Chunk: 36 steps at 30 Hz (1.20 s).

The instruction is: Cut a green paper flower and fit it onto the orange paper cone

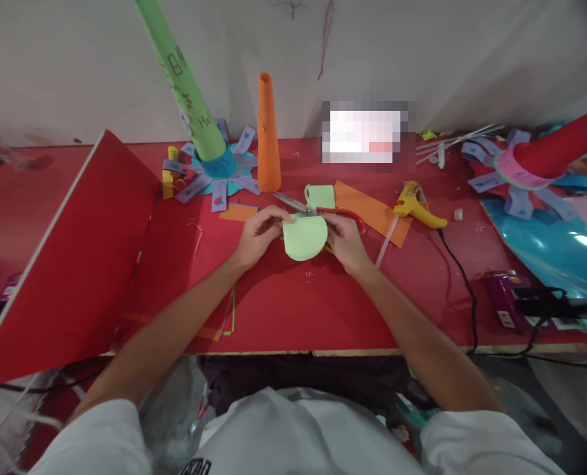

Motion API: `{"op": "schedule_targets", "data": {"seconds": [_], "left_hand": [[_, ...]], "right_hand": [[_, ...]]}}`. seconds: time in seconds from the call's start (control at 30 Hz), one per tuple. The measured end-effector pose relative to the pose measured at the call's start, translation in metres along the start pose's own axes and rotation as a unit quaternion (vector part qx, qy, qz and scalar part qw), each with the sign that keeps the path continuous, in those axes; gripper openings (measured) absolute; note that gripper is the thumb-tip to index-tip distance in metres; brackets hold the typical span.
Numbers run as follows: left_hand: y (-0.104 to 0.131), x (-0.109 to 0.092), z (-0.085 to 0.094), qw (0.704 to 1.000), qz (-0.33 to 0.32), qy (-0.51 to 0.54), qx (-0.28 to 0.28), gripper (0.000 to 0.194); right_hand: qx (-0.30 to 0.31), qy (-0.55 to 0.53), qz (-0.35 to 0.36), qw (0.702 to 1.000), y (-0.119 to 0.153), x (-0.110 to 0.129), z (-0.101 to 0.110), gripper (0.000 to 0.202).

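A light green paper piece [304, 239] with a rounded lower edge is held between both hands above the red table. My left hand [264, 234] pinches its upper left corner with thumb and fingers. At its right edge, my right hand [343, 241] is closed on the same piece, its fingertips partly hidden behind the paper. Scissors with orange handles [350, 214] lie just beyond the paper, blades pointing left, close to my right fingers. Behind them is another small light green paper [320, 196], beside an orange strip [372, 211].
A yellow glue gun [419, 208] with a black cable lies right, near a purple box [514, 300]. An orange cone [268, 142] and green tube [185, 86] stand behind. A red board [80, 264] rises at left. The red table's front edge [313, 352] is near my body.
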<state>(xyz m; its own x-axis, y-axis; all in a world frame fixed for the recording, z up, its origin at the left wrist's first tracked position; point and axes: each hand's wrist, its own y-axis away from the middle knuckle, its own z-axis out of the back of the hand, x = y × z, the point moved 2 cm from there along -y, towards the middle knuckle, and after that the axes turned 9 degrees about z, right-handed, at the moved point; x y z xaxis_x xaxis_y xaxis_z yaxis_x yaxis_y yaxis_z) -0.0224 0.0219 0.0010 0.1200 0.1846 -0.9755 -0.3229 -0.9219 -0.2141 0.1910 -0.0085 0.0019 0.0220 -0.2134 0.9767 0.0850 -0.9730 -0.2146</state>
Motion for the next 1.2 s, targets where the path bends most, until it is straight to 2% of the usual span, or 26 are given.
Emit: {"op": "schedule_targets", "data": {"seconds": [0.1, 0.2, 0.33, 0.47, 0.6, 0.83, 1.0, 1.13, 1.2], "left_hand": [[0.001, -0.002, -0.001, 1.000, 0.007, 0.018, 0.023, 0.021], [0.002, -0.002, -0.003, 0.998, 0.033, 0.031, 0.054, 0.031], [0.002, -0.003, -0.006, 0.997, 0.040, -0.051, 0.029, 0.041], [-0.001, 0.001, -0.007, 0.998, 0.048, -0.034, 0.000, 0.037], [-0.003, 0.004, -0.005, 0.999, 0.049, -0.002, -0.004, 0.045], [0.000, 0.003, -0.008, 0.997, 0.052, -0.039, 0.044, 0.042], [0.000, -0.002, -0.009, 0.996, 0.061, -0.020, 0.058, 0.039], [0.000, -0.005, -0.009, 0.998, 0.041, -0.014, 0.050, 0.043], [0.001, -0.004, -0.008, 0.998, 0.048, -0.023, 0.043, 0.040]], "right_hand": [[-0.012, 0.010, 0.021, 1.000, -0.001, 0.001, 0.001, 0.035], [0.003, 0.034, 0.058, 0.998, -0.001, 0.003, 0.001, 0.028], [0.018, 0.039, 0.057, 0.997, -0.001, 0.001, 0.001, 0.027], [0.001, 0.050, 0.052, 0.997, 0.001, 0.002, 0.001, 0.044], [-0.002, 0.033, 0.023, 0.999, 0.005, 0.006, 0.001, 0.064], [0.038, 0.116, 0.067, 0.990, 0.008, 0.012, -0.005, 0.049], [0.011, 0.145, 0.098, 0.985, 0.009, 0.014, -0.002, 0.041], [0.002, 0.142, 0.092, 0.986, 0.009, 0.013, -0.002, 0.041], [0.006, 0.143, 0.089, 0.986, 0.008, 0.012, -0.002, 0.042]]}}
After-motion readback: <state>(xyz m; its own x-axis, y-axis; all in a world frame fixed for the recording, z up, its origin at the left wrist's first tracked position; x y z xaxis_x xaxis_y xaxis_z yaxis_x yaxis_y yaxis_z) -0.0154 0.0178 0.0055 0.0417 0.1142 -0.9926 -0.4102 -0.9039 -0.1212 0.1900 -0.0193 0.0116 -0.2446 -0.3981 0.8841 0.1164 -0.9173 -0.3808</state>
